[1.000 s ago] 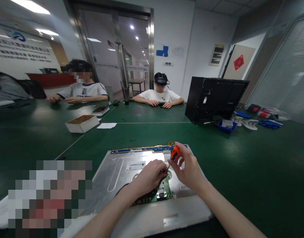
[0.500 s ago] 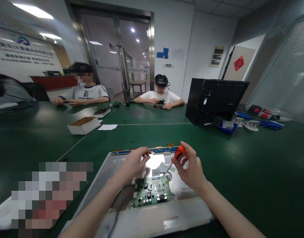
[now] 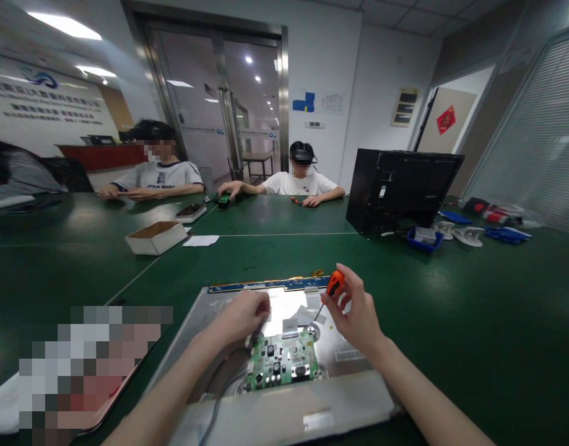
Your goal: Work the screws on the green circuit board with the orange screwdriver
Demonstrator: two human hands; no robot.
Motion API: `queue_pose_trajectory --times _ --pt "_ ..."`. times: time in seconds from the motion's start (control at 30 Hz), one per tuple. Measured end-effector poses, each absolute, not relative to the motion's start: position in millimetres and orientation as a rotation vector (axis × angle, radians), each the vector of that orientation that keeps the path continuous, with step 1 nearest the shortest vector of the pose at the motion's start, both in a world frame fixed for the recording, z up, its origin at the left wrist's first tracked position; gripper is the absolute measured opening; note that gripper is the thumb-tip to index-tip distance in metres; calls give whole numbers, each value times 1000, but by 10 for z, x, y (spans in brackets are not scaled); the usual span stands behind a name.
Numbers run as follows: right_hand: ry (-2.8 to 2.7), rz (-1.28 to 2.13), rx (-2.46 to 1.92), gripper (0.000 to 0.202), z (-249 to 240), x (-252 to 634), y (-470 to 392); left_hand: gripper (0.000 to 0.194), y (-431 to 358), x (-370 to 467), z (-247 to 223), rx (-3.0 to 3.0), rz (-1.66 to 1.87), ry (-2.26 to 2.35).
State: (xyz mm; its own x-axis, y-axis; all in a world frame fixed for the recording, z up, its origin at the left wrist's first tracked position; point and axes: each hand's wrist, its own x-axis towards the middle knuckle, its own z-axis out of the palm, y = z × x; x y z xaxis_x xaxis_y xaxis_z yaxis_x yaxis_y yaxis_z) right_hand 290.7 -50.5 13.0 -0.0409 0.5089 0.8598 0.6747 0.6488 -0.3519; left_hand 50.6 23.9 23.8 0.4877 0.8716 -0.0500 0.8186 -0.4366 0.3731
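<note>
A flat metal panel lies on the green table, with a green circuit board on its middle and a blue strip board along its far edge. My right hand grips an orange and black screwdriver by the handle; its tip points down at the board's upper right corner. Over the board's upper left side is my left hand, its fingers curled together; what they hold, if anything, is hidden. A dark cable runs from the board's left side toward the near edge.
An open white box and a white paper lie beyond the panel. A black monitor stands back right beside a blue tray. Two people sit across the table. A blurred-out item lies at near left.
My left hand has moved left and slightly down, and its fingers have closed. My right hand stays nearly still with the screwdriver. A person across the table has stretched an arm out to the left.
</note>
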Motion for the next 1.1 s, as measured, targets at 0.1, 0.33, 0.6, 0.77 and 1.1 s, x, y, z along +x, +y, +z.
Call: queue_pose_trajectory --times 0.1,0.33,0.6,0.77,1.1 --pt "-1654 -117 -1003 46 130 2944 -488 9 123 578 289 2414 237 1354" --pt "-1546 95 -1037 50 192 2980 -565 5 -399 912 345 2442 324 903" --pt "-1434 255 -1116 50 110 3016 -664 11 -667 1003 163 2577 358 834" --pt "-1395 372 -1129 53 49 3000 -660 16 -742 998 76 2606 375 864" --pt "-1354 463 -1135 57 11 2987 -657 13 -793 1014 45 2661 419 890"
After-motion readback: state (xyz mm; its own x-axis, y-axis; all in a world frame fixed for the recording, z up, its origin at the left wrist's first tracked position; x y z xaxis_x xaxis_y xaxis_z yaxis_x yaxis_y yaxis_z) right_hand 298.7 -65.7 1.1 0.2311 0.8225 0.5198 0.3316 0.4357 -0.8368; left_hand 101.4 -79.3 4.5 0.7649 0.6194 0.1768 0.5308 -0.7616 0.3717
